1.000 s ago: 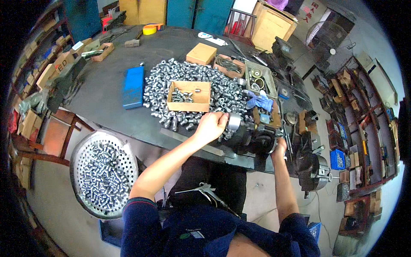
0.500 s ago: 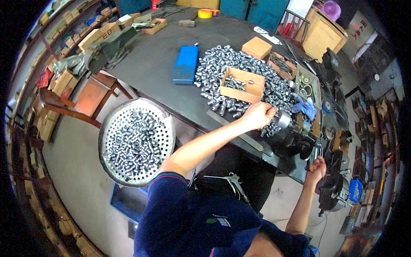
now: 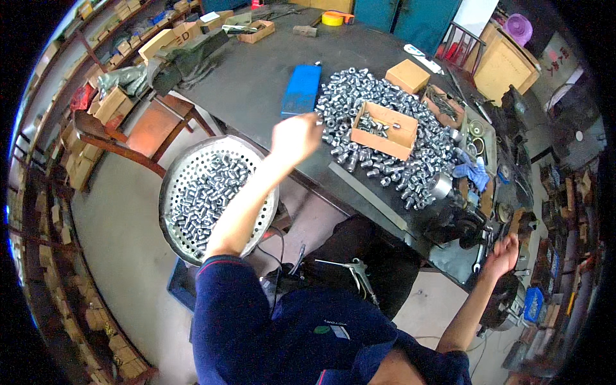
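Holding our empty right hand (image 3: pixel 502 255) half-spread, left hand (image 3: pixel 295 139) curled, contents unclear, we see its below-left tray (image 3: pixel 190 165) part-filled, more parts (image 3: pixel 362 92) rightward.

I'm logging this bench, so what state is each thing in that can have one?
Metal parts: heaped loosely.
Carton amid the parts: open, parts inside.
Tan box behind it: closed.
Perforated tray: partly filled with parts.
Blue glove: crumpled, unworn.
Air gun: unheld.
Left hand: blurred, fingers curled; contents unclear.
Right hand: beside the wrench; grip unclear.
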Available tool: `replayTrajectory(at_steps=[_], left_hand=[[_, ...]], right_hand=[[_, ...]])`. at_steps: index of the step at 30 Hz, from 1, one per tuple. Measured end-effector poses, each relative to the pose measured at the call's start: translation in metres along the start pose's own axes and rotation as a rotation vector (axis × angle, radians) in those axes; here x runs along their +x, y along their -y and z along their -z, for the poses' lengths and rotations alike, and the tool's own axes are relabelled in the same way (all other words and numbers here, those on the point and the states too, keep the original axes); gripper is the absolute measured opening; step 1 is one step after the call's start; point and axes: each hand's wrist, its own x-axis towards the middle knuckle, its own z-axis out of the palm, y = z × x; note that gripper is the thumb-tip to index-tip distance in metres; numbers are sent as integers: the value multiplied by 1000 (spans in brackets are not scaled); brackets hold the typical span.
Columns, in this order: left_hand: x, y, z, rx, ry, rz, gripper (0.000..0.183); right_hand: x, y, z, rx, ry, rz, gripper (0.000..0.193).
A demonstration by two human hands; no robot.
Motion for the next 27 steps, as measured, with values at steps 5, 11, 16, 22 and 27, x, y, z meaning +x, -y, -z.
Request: replayTrajectory(at_steps=[5, 11, 16, 22, 27], left_hand=[[-112, 155, -7, 292, 220, 286, 14], [-129, 157, -21, 460, 449, 432, 13], [-124, 142, 1, 287, 259, 300, 10], [-60, 6, 2, -1189, 385, 407, 19], [-16, -105, -49, -1522, 631, 145, 19]], right_hand=[[-41, -30, 39, 96, 3, -204, 19], [-42, -54, 44, 91, -165, -280, 16], [-44, -50, 32, 40, -196, -266, 19], [-47, -41, 23, 75, -188, -291, 16], [-46, -41, 26, 62, -167, -278, 18]])
